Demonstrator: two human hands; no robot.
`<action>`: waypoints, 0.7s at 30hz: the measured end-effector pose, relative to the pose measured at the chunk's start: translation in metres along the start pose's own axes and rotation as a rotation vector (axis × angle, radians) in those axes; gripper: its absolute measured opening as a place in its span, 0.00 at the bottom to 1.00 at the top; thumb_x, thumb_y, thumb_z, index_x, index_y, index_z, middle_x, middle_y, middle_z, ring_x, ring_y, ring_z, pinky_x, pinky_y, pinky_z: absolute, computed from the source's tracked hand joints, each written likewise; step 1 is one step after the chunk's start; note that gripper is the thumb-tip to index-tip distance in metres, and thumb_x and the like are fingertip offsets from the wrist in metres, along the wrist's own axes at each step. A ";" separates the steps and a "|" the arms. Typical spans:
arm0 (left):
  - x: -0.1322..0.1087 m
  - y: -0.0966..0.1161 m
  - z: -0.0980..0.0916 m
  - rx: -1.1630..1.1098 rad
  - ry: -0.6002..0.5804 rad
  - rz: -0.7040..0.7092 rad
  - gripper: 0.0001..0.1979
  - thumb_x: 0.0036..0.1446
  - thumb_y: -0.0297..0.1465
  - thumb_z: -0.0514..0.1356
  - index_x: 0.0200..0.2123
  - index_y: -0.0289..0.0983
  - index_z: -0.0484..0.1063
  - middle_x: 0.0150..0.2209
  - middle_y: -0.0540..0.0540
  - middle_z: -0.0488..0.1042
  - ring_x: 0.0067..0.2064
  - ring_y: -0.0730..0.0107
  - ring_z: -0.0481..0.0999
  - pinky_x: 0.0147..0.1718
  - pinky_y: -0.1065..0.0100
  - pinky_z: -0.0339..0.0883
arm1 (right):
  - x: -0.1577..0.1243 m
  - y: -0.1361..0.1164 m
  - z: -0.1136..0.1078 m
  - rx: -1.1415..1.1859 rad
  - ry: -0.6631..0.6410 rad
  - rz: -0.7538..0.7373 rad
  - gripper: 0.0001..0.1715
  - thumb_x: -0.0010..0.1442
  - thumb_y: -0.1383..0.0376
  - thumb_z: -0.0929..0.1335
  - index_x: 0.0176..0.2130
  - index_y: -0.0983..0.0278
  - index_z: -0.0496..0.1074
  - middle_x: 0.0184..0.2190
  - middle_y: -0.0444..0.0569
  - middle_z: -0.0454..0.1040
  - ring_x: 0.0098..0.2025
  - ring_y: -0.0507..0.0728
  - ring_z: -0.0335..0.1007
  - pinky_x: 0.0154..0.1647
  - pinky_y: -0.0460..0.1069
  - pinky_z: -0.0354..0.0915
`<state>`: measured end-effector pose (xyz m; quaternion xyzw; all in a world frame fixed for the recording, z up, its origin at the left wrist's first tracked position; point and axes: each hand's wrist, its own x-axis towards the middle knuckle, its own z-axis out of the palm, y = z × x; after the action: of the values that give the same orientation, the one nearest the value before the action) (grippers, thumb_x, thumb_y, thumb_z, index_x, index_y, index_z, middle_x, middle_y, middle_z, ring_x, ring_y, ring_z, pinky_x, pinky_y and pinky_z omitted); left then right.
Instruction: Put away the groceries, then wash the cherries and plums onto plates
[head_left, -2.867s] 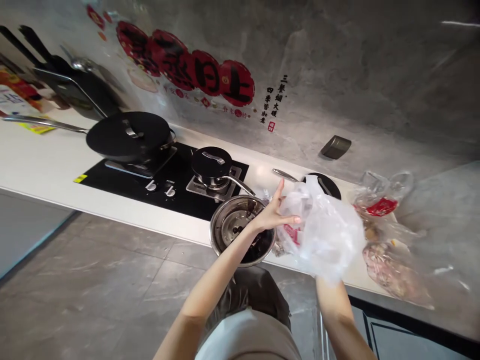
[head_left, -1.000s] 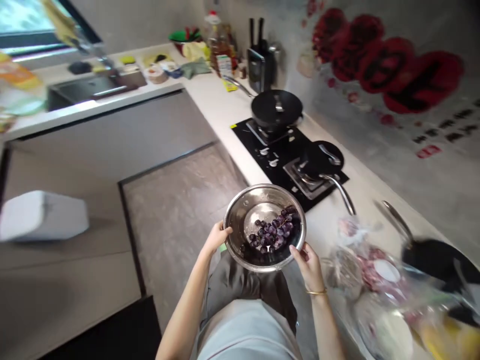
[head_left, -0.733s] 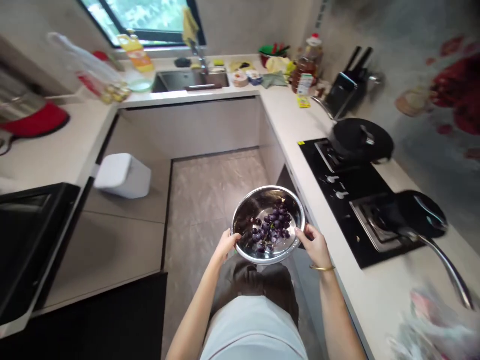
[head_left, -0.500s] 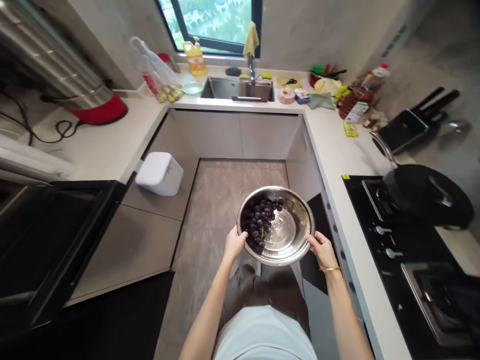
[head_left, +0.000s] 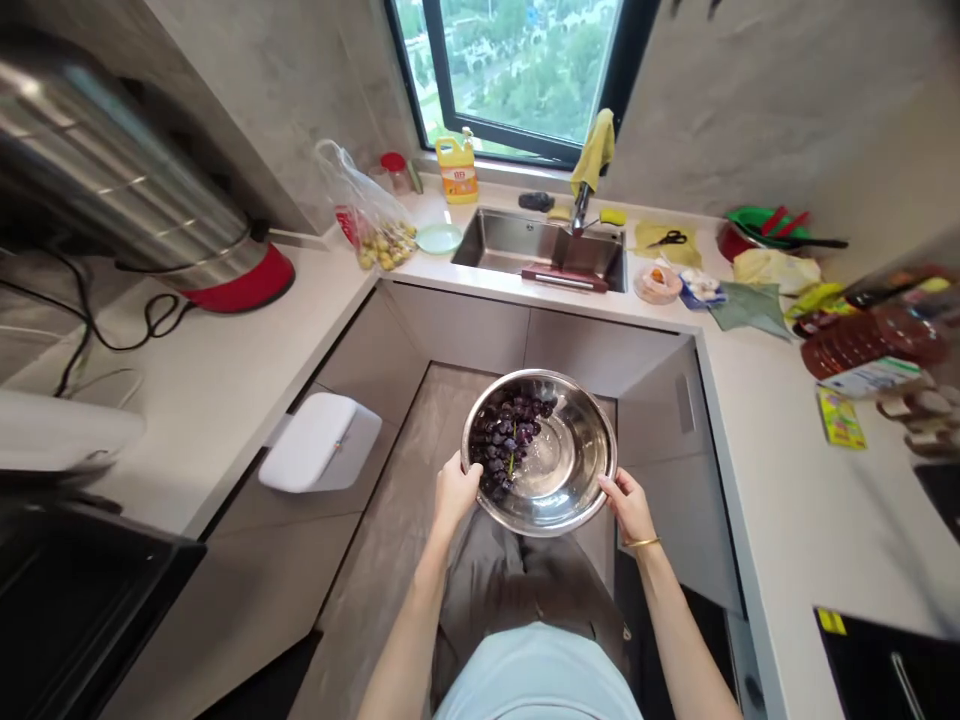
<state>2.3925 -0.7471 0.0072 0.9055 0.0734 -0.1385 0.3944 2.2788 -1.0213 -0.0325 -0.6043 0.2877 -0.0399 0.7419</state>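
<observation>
I hold a shiny steel bowl [head_left: 574,470] in front of my waist, above the floor. A bunch of dark purple grapes [head_left: 506,440] lies in its left half. My left hand [head_left: 454,492] grips the bowl's left rim. On the right rim is my right hand [head_left: 628,505], a gold bangle on its wrist. Straight ahead, under the window, a steel sink [head_left: 541,245] with a tap is set in the white counter [head_left: 480,275].
Counters run along both sides of a narrow floor strip. A white bin [head_left: 321,457] hangs on the left cabinets. On the left counter stand a steel and red appliance [head_left: 247,280] and a bag of fruit [head_left: 375,235]. Yellow detergent [head_left: 457,172], cloths, scissors and bottles crowd around the sink.
I put aside the plastic bag, took the bowl of grapes off the counter by the hob in both hands and turned left; the view now faces the sink and window.
</observation>
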 end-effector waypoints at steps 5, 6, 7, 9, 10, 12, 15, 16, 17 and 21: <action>0.135 0.054 -0.008 -0.087 0.018 -0.040 0.05 0.47 0.32 0.54 0.26 0.37 0.68 0.25 0.48 0.73 0.29 0.66 0.70 0.27 0.71 0.58 | 0.145 -0.077 0.043 -0.115 -0.080 -0.042 0.23 0.46 0.49 0.74 0.26 0.64 0.68 0.22 0.41 0.65 0.25 0.49 0.59 0.27 0.45 0.63; 0.164 0.065 -0.008 -0.108 0.022 -0.040 0.05 0.46 0.32 0.54 0.26 0.37 0.69 0.26 0.47 0.74 0.30 0.66 0.71 0.28 0.71 0.58 | 0.177 -0.089 0.052 -0.167 -0.087 -0.073 0.24 0.46 0.48 0.74 0.25 0.64 0.67 0.21 0.40 0.64 0.24 0.49 0.58 0.27 0.45 0.62; 0.194 0.076 -0.009 -0.122 0.027 -0.039 0.06 0.46 0.32 0.55 0.26 0.37 0.69 0.26 0.47 0.74 0.30 0.66 0.72 0.28 0.71 0.59 | 0.209 -0.101 0.060 -0.226 -0.089 -0.108 0.25 0.47 0.47 0.73 0.23 0.64 0.66 0.20 0.40 0.63 0.23 0.49 0.57 0.26 0.45 0.61; 0.253 0.100 -0.012 -0.118 0.036 -0.023 0.06 0.46 0.32 0.55 0.26 0.37 0.69 0.26 0.46 0.74 0.30 0.65 0.71 0.28 0.71 0.58 | 0.271 -0.123 0.073 -0.354 -0.065 -0.178 0.26 0.48 0.45 0.71 0.23 0.64 0.67 0.20 0.41 0.64 0.24 0.50 0.58 0.28 0.46 0.62; 0.282 0.114 -0.014 -0.104 0.037 -0.006 0.06 0.47 0.32 0.55 0.26 0.37 0.69 0.26 0.47 0.74 0.29 0.65 0.71 0.28 0.70 0.58 | 0.302 -0.134 0.076 -0.408 -0.034 -0.203 0.27 0.48 0.43 0.70 0.25 0.64 0.69 0.22 0.43 0.67 0.26 0.51 0.61 0.30 0.47 0.63; 0.339 0.142 -0.019 -0.064 0.038 0.052 0.06 0.48 0.32 0.54 0.25 0.38 0.69 0.25 0.46 0.74 0.29 0.65 0.71 0.28 0.70 0.58 | 0.361 -0.154 0.078 -0.479 0.057 -0.235 0.30 0.50 0.41 0.67 0.34 0.65 0.74 0.31 0.48 0.74 0.33 0.55 0.67 0.36 0.50 0.66; 0.422 0.186 -0.023 -0.012 0.020 0.131 0.06 0.47 0.32 0.55 0.24 0.38 0.70 0.25 0.45 0.75 0.30 0.63 0.73 0.28 0.69 0.60 | 0.441 -0.184 0.067 -0.540 0.217 -0.314 0.32 0.51 0.44 0.65 0.43 0.65 0.73 0.41 0.55 0.76 0.42 0.60 0.70 0.46 0.57 0.66; 0.448 0.200 -0.022 -0.003 -0.004 0.138 0.06 0.47 0.32 0.55 0.23 0.38 0.70 0.24 0.45 0.75 0.30 0.63 0.73 0.28 0.69 0.60 | 0.467 -0.194 0.061 -0.581 0.259 -0.352 0.30 0.52 0.46 0.65 0.45 0.66 0.73 0.43 0.57 0.76 0.44 0.61 0.70 0.49 0.59 0.65; 0.473 0.214 -0.020 -0.002 -0.040 0.131 0.06 0.46 0.32 0.56 0.22 0.38 0.70 0.22 0.45 0.74 0.29 0.62 0.73 0.28 0.69 0.61 | 0.494 -0.204 0.056 -0.643 0.290 -0.395 0.29 0.53 0.50 0.64 0.46 0.66 0.73 0.44 0.58 0.75 0.46 0.62 0.70 0.52 0.60 0.64; 0.555 0.265 0.003 -0.035 -0.150 0.092 0.06 0.45 0.31 0.56 0.23 0.37 0.71 0.19 0.46 0.72 0.25 0.63 0.73 0.27 0.69 0.62 | 0.607 -0.246 0.042 -0.869 0.306 -0.529 0.26 0.53 0.63 0.62 0.49 0.70 0.71 0.51 0.62 0.71 0.56 0.64 0.65 0.60 0.64 0.56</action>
<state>2.9841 -0.9156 0.0175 0.8880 0.0046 -0.1863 0.4203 2.8740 -1.2973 -0.0318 -0.8951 0.2205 -0.1905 0.3375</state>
